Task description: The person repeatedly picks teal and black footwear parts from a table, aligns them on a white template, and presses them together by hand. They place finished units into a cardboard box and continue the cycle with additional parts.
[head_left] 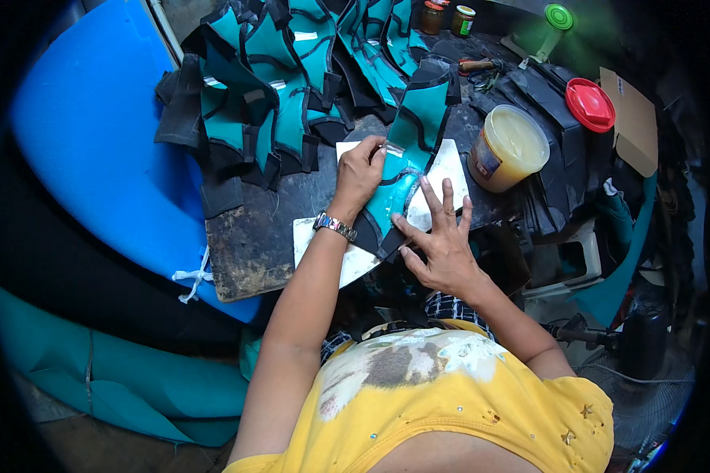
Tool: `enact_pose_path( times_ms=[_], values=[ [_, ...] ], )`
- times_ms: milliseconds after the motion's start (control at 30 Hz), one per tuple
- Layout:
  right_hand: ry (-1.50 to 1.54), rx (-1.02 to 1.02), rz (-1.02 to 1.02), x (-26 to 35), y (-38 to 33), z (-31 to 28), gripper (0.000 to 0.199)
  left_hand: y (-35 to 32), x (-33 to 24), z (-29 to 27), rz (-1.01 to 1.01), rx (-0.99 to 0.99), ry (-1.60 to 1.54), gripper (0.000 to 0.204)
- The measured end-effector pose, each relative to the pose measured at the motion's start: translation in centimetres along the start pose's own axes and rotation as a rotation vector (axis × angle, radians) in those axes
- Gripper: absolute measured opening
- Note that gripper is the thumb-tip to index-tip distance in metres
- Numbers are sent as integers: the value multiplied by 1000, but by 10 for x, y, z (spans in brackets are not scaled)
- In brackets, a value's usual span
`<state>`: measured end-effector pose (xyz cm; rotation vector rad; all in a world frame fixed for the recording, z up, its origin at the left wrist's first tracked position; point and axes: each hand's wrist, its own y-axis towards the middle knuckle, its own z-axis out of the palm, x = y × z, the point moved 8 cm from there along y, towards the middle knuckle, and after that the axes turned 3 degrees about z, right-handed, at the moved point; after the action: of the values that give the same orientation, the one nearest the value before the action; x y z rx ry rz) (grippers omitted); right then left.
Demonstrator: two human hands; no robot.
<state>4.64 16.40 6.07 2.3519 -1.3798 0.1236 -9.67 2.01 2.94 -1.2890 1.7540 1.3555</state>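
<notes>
My left hand (360,175) pinches the teal-and-black cut shoe upper (406,169); my right hand (442,240), fingers spread and gripping nothing, presses it flat, best kept smooth on the white board (450,169).

A stained yellow shirt (450,410) with small star studs, bare forearms, and a metal wristwatch (335,226).

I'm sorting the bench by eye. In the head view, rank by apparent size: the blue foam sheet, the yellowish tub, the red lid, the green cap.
1. Blue foam sheet, by far the largest.
2. Yellowish tub.
3. Red lid.
4. Green cap, though it lies farthest away, so its true size is unsure.
</notes>
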Motion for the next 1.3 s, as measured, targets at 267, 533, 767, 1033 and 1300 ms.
enact_pose_path(
  times_ms=[267, 533, 767, 1033, 1300],
  values=[
    [-112, -51, -65, 30, -7, -5, 46, 1, 0, -2, 25, -29, 15, 24],
    [-54, -67, -83, 7, 13, -7, 40, 1, -2, -2, 21, -14, 24, 23],
    [-151, 10, -167, 4, 25, 15, 40, 1, -2, -2, 45, -38, -11, 21],
    [485, 20, 155, -52, 39, 4, 38, 0, -2, -2, 5, -14, 4, 21],
    [328, 81, 34, -41, 27, 3, 35, 1, -4, -3, 1, -10, 6, 22]
  ],
)
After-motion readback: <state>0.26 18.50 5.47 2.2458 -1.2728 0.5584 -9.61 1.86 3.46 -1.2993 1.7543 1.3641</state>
